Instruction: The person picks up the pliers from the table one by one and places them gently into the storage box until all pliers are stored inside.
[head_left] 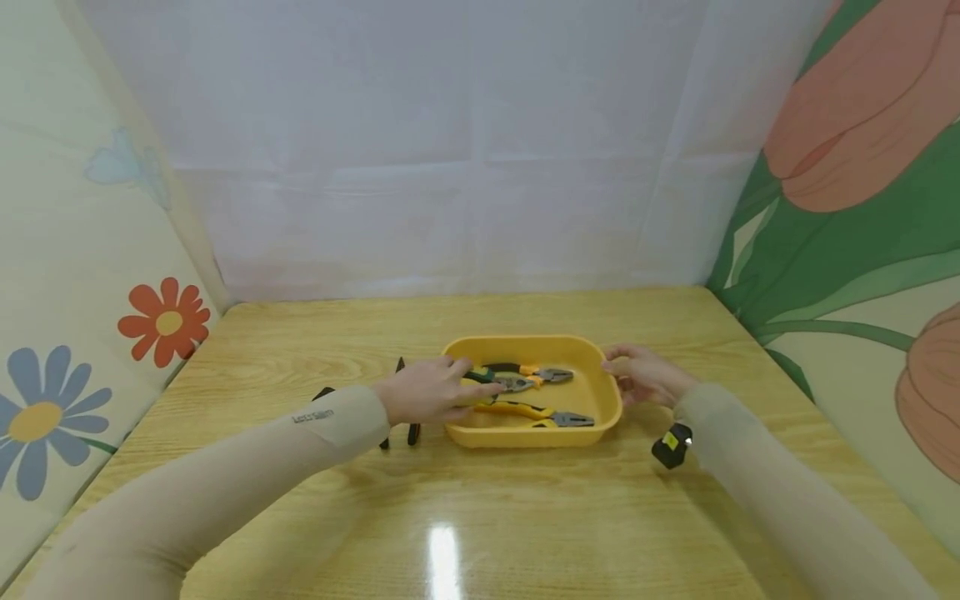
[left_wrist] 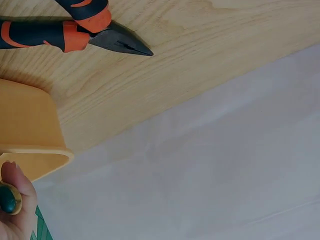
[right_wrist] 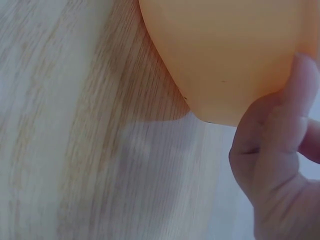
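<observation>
A yellow plastic tray (head_left: 534,438) sits mid-table with several pliers in it. My left hand (head_left: 426,390) reaches over its left end and holds pliers with green handles (head_left: 480,377), whose grey head points right. In the left wrist view the thumb (left_wrist: 20,187) lies against the green and yellow handle end (left_wrist: 8,199). Yellow-and-black pliers (head_left: 536,410) lie along the near side of the tray, and another pair with an orange collar (head_left: 553,375) lies farther back. At the right end, my right hand (head_left: 647,375) grips the tray's rim, its fingers bent against the outer wall (right_wrist: 235,60).
Long-nose pliers (left_wrist: 117,40) with black and orange handles lie on the wooden table (head_left: 337,517) just left of the tray, partly behind the left hand. A white sheet (head_left: 465,208) hangs at the back edge. Flower-printed panels (head_left: 165,321) flank both sides.
</observation>
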